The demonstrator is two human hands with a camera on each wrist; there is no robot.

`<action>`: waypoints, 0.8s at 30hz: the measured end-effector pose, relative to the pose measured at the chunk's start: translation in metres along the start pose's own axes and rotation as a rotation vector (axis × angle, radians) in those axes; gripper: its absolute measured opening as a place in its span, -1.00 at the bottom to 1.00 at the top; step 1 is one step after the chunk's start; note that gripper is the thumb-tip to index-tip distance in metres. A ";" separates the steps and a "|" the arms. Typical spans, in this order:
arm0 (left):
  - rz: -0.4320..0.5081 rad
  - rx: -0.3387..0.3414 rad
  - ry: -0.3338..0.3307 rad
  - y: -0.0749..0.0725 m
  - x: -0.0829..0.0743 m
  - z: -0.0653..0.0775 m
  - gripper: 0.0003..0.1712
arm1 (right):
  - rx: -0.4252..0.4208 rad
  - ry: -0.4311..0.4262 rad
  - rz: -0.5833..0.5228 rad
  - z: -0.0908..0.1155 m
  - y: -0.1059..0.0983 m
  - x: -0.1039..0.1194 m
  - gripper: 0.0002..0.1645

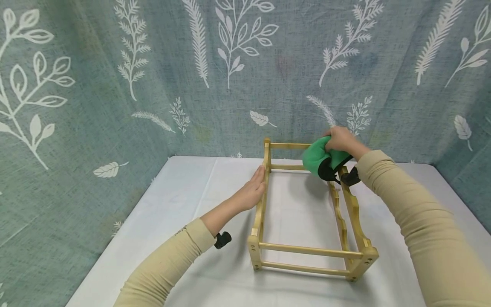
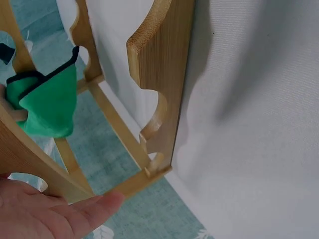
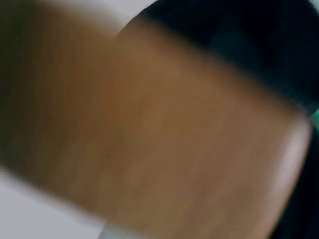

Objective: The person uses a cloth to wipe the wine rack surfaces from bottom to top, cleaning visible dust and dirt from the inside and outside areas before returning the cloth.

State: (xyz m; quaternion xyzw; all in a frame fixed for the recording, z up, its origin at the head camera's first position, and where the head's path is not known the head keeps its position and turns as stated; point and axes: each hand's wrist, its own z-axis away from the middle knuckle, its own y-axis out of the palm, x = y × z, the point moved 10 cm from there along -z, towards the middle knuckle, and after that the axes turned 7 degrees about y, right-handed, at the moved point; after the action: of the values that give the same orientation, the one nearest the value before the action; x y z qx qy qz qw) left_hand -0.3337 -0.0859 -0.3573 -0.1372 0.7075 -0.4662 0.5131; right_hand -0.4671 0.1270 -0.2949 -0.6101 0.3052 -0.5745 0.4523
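A wooden rack [image 1: 310, 250] with scalloped side rails and thin crossbars stands on the white table. My left hand [image 1: 251, 192] rests against its left side rail, fingers straight and held together. At the far right corner of the rack, my right hand [image 1: 343, 140] grips a folded green cloth [image 1: 316, 156] with black edging, at the top of the right rail. In the left wrist view the cloth [image 2: 50, 107] shows beyond the near rail. A blurred wooden rail [image 3: 164, 129] fills most of the right wrist view, with dark fabric behind it, and hides the right hand there.
The white table [image 1: 207, 183] extends around the rack on all sides. A grey-green curtain [image 1: 215, 106] with white leaf prints hangs behind the table and along its left and right sides.
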 end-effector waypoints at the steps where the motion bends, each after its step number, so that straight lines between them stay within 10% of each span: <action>1: 0.003 0.001 -0.002 0.000 0.001 0.000 -0.36 | 0.004 0.008 -0.007 -0.001 0.000 -0.004 -0.47; 24: 0.041 0.009 0.001 0.001 -0.002 0.002 -0.35 | 0.003 -0.146 0.103 -0.021 0.039 0.074 -0.48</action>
State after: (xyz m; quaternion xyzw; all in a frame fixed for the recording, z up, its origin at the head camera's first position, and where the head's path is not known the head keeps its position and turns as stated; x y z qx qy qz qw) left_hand -0.3312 -0.0853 -0.3569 -0.1200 0.7083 -0.4591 0.5226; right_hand -0.4701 0.0409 -0.3001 -0.6331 0.3016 -0.5051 0.5031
